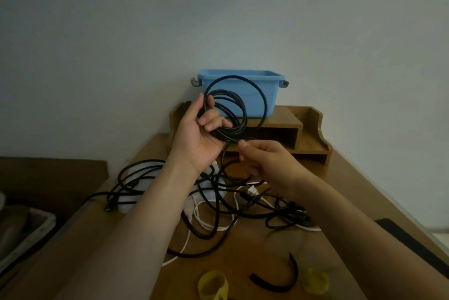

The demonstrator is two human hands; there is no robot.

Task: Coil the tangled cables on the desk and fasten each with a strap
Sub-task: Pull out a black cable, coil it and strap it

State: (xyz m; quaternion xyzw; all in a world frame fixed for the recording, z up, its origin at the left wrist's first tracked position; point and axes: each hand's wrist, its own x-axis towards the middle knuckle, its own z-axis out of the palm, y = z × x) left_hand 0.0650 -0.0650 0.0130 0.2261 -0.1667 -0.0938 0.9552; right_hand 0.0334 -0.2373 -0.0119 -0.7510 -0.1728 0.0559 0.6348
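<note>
My left hand [201, 139] is raised above the desk and grips a coil of black cable [233, 110] with several loops, fingers curled round the bundle. My right hand [264, 161] sits just right of it and pinches the loose strand of the same cable below the coil. On the desk below lies a tangle of black and white cables [218, 205] with a white plug [251, 191]. Near the front edge lie a black strap [279, 282] and two yellow straps [213, 285], the second [317, 280] to the right.
A blue plastic bin [243, 90] stands on a wooden desk shelf [306, 134] against the wall. The wooden desk [267, 251] narrows toward the shelf. A dark pad [408, 239] lies at the right edge, and a basket [26, 234] sits off the left side.
</note>
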